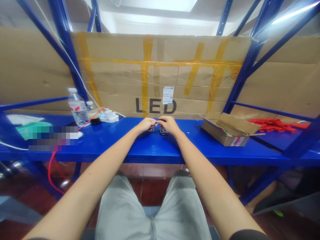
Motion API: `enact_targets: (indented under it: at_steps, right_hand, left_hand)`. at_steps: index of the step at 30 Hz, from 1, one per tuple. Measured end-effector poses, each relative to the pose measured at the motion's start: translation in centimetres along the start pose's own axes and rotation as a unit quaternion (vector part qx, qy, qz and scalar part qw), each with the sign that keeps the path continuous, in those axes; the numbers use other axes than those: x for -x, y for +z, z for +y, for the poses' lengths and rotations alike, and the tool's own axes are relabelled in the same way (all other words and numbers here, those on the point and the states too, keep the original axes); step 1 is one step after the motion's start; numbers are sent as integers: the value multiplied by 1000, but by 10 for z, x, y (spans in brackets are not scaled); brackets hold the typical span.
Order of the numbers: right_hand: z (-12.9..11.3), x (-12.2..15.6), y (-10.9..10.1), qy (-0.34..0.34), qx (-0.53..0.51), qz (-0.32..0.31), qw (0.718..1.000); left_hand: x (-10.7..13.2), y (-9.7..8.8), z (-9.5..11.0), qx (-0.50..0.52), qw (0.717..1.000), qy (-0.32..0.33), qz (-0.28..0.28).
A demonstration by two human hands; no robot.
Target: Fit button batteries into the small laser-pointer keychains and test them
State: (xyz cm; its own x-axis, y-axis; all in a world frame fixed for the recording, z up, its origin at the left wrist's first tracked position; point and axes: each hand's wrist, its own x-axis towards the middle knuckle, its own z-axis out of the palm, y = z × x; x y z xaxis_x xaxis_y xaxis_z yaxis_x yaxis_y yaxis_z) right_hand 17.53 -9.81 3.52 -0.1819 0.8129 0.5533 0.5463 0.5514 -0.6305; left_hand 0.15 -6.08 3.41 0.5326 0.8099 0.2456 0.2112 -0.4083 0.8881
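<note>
Both of my hands meet just above the blue tabletop [160,146]. My left hand [147,124] has its fingers pinched on one part of a small dark looped strand [163,132]. Close against it, my right hand [168,124] pinches the same strand, and loops of it hang below the fingers. The strand looks thin, dark and partly shiny. It is too small and too covered by fingers to tell its exact kind.
A small open cardboard box [230,130] stands to the right, with red pieces [272,125] beyond it. At left are a water bottle [78,108], a dark-based jar [95,118] and a white power strip [109,116]. A large cardboard sheet [120,80] stands behind.
</note>
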Motion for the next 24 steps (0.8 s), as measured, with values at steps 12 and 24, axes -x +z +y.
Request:
enact_targets:
  at_steps: [12, 24]
  right_hand:
    - [0, -4, 0, -23, -58, 40, 997]
    - [12, -8, -1, 36, -22, 113, 993]
  left_hand:
    - [13, -11, 12, 232, 955, -119, -144]
    - [-3, -11, -8, 64, 989, -37, 125]
